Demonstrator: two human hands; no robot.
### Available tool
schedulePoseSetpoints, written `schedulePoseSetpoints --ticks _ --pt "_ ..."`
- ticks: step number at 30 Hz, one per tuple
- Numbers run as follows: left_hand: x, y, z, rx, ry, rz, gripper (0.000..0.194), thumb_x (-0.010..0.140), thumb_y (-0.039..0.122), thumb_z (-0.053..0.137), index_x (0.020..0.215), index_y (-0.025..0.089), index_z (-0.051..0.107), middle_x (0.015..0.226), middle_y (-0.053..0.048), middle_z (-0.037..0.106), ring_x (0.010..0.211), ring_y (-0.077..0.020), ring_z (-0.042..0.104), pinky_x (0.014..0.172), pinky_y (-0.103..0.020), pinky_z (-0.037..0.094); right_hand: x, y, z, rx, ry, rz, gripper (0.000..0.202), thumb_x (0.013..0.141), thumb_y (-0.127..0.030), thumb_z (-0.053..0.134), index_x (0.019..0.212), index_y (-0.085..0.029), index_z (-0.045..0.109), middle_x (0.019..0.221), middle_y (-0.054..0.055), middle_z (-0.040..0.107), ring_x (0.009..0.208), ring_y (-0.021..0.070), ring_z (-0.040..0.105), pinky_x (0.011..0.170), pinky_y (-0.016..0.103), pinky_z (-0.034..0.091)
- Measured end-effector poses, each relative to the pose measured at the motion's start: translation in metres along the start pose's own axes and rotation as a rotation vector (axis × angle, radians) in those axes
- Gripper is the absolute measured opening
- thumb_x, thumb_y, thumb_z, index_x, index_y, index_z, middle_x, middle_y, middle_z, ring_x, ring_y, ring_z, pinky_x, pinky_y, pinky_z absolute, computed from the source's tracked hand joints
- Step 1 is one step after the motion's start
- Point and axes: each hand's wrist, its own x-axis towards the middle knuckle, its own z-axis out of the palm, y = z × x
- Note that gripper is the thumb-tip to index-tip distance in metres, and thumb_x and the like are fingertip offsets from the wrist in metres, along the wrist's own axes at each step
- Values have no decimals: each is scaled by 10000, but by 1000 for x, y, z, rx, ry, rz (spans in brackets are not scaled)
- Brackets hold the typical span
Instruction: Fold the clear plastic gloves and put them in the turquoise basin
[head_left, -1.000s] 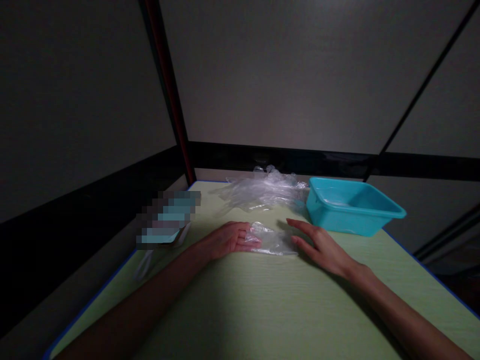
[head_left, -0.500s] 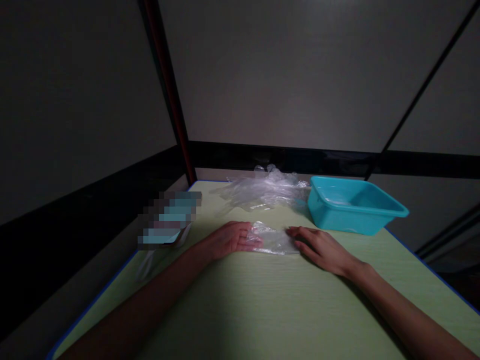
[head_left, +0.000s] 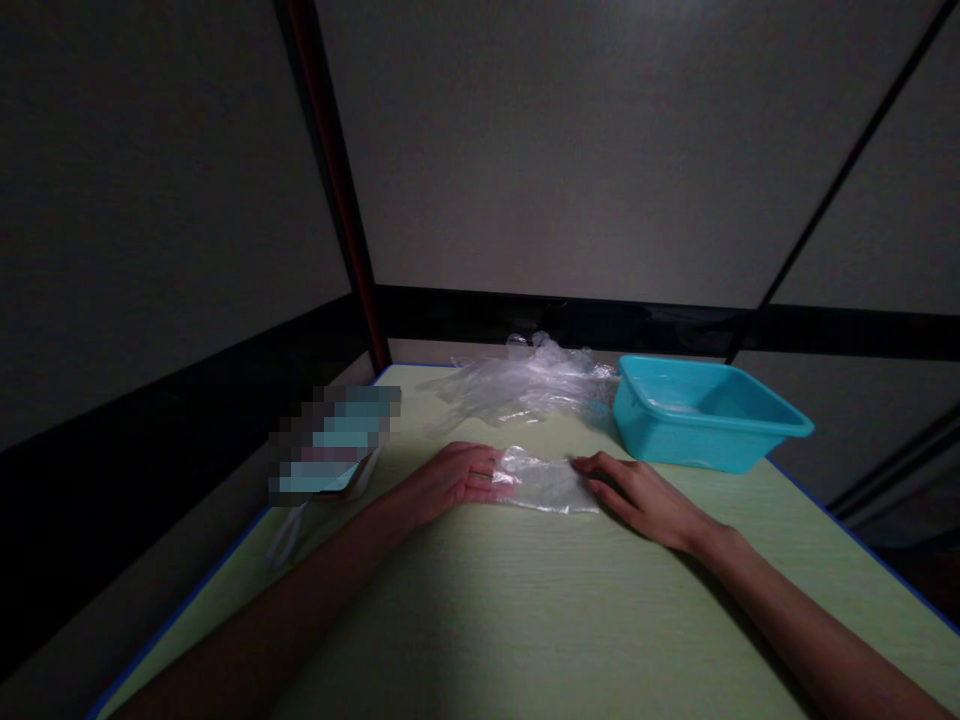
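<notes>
A thin, clear plastic glove [head_left: 551,487], folded into a flat band, lies on the table between my hands. The fingers of my left hand [head_left: 457,480] are stretched out, their tips showing through the film at its left end. At the opposite end, my right hand [head_left: 637,497] rests palm down and grips the film's edge between thumb and fingers. Beyond both hands is a loose heap of clear plastic gloves [head_left: 525,385], with some rounded finger shapes sticking up at its top.
A turquoise plastic basin [head_left: 682,435] stands at the back right, with something clear inside. A phone-like object [head_left: 337,440], partly blurred out, sits at the left edge with a pale strap [head_left: 283,535]. The pale green table [head_left: 510,610] has blue edging; walls stand behind and left.
My left fingertips have drawn slightly left, and more of the film between my hands lies flat. My right hand stays almost where it was.
</notes>
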Motion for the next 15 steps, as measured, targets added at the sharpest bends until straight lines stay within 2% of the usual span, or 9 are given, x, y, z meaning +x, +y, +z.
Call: schedulePoseSetpoints --ticks 6,15 --pt "-3 0 -2 29 32 30 176 682 230 590 795 104 539 690 -57 619 684 -230 651 765 -378 475 1 3 2 -8 20 -28 281 871 -250 351 1113 -161 464 1111 98 562 972 198 547 822 353 443" --pt "-7 2 1 57 106 71 147 728 225 543 831 124 509 670 -41 614 645 -204 648 705 -333 487 0 3 0 -106 24 -25 313 875 -268 334 1141 -157 454 1133 102 545 988 204 536 857 364 429"
